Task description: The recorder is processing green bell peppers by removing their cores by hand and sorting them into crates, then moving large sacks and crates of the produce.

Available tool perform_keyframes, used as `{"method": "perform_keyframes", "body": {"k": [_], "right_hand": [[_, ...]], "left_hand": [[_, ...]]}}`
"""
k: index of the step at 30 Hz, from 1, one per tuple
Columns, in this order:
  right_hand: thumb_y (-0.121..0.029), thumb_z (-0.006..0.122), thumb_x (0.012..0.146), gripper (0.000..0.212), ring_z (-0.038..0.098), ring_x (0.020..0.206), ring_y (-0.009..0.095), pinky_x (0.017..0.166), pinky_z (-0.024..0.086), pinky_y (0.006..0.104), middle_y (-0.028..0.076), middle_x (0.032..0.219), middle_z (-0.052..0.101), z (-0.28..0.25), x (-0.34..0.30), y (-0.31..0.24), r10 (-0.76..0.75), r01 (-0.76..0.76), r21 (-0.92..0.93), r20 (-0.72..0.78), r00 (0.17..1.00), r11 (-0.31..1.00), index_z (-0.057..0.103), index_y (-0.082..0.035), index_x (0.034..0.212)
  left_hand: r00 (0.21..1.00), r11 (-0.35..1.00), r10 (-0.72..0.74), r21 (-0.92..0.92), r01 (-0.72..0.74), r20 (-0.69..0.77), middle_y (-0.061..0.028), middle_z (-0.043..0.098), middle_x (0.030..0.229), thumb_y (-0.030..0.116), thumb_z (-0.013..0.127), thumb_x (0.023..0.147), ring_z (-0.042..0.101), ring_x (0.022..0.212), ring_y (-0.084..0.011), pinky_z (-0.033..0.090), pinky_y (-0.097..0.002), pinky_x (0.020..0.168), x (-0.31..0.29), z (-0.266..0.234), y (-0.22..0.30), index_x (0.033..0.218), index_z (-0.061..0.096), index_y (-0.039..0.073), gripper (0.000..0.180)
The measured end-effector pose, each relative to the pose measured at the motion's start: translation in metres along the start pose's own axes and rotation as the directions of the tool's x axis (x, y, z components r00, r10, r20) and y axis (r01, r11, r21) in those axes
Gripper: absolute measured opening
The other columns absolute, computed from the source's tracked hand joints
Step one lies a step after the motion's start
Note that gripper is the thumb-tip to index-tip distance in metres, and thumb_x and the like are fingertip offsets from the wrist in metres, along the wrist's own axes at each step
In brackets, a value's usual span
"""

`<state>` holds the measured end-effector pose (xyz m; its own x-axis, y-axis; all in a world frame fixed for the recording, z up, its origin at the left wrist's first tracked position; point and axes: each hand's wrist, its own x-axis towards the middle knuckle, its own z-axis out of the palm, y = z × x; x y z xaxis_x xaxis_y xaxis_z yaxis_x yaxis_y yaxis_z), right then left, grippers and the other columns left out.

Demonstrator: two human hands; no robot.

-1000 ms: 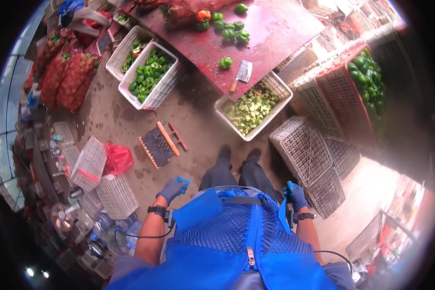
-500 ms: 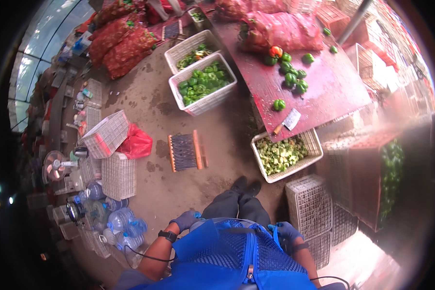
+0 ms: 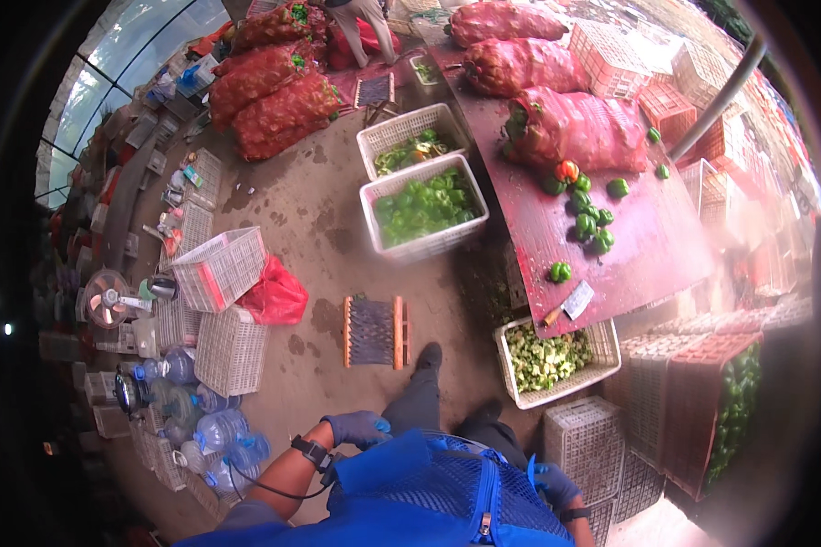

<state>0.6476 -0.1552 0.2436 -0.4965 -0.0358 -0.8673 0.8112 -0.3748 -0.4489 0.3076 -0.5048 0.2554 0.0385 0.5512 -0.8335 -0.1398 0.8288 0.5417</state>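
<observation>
My left hand [image 3: 358, 428], in a grey-blue glove, hangs beside my blue mesh vest [image 3: 401, 479] with its fingers loosely stretched and nothing seen in it. On the other side, my right hand [image 3: 554, 483], also gloved, is by the vest's right edge; its fingers are partly hidden. Ahead of my feet stands a low wooden stool [image 3: 372, 332] with a dark woven seat. A cleaver [image 3: 576, 299] with a wooden handle lies at the red table's [image 3: 643, 264] near corner. Several green peppers [image 3: 586, 226] and one reddish pepper [image 3: 567, 171] lie farther up the table.
A crate of green peppers [image 3: 424, 205] stands ahead, a crate of pepper scraps [image 3: 547, 357] under the table corner. Red mesh sacks [image 3: 579, 137] lie on the table, others [image 3: 287, 114] far left. Stacked crates [image 3: 582, 447] stand at right, water bottles [image 3: 221, 428] at left. Another person [image 3: 363, 23] stands far off.
The table, crates and stool have shifted right and lower in view. My feet have moved apart, one now ahead of the other. My left hand has swung slightly right; my right hand sits lower.
</observation>
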Motion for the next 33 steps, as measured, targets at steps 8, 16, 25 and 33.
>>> {"method": "perform_keyframes", "body": {"k": [8, 16, 25, 33], "right_hand": [[-0.013, 0.068, 0.085, 0.012, 0.059, 0.063, 0.011, 0.058, 0.048, 0.0267, 0.000, 0.072, 0.062, 0.081, -0.022, -0.110, 0.081, -0.086, 0.064, 0.066, 0.994, 0.994, 0.068, 0.000, 0.085], [-0.011, 0.069, 0.083, 0.010, 0.056, 0.065, 0.007, 0.059, 0.045, 0.0242, -0.001, 0.074, 0.063, 0.090, -0.019, -0.147, 0.095, -0.096, 0.025, 0.037, 0.995, 0.995, 0.069, -0.002, 0.086], [-0.013, 0.072, 0.082, 0.013, 0.058, 0.060, 0.009, 0.053, 0.048, 0.0252, 0.001, 0.071, 0.063, 0.070, 0.018, -0.142, 0.066, -0.068, 0.033, 0.062, 0.996, 0.997, 0.069, -0.001, 0.083], [-0.013, 0.072, 0.082, 0.013, 0.058, 0.060, 0.009, 0.053, 0.047, 0.0224, 0.001, 0.070, 0.063, 0.030, 0.033, -0.159, 0.073, -0.081, 0.073, 0.111, 0.991, 0.994, 0.069, -0.001, 0.084]], "left_hand": [[0.982, 0.923, 0.146, 0.341, -0.178, 0.119, -0.0060, 0.054, 0.062, 0.029, 0.059, 0.084, 0.049, 0.056, -0.0161, 0.043, -0.0341, 0.056, -0.017, -0.094, 0.037, 0.076, 0.059, 0.005, 0.025], [0.982, 0.916, 0.130, 0.362, -0.172, 0.138, -0.0113, 0.060, 0.066, 0.031, 0.058, 0.082, 0.055, 0.057, -0.0204, 0.045, -0.0367, 0.058, -0.006, -0.125, 0.042, 0.078, 0.063, 0.005, 0.026], [0.989, 0.935, 0.023, 0.348, -0.072, 0.144, -0.0101, 0.061, 0.067, 0.031, 0.055, 0.085, 0.056, 0.056, -0.0181, 0.046, -0.0343, 0.056, -0.011, -0.145, 0.058, 0.080, 0.062, 0.004, 0.029], [0.982, 0.983, -0.088, 0.171, 0.060, 0.165, -0.0007, 0.056, 0.068, 0.032, 0.062, 0.087, 0.049, 0.061, -0.0095, 0.044, -0.0288, 0.055, 0.004, -0.156, 0.106, 0.081, 0.059, 0.007, 0.025]]}}
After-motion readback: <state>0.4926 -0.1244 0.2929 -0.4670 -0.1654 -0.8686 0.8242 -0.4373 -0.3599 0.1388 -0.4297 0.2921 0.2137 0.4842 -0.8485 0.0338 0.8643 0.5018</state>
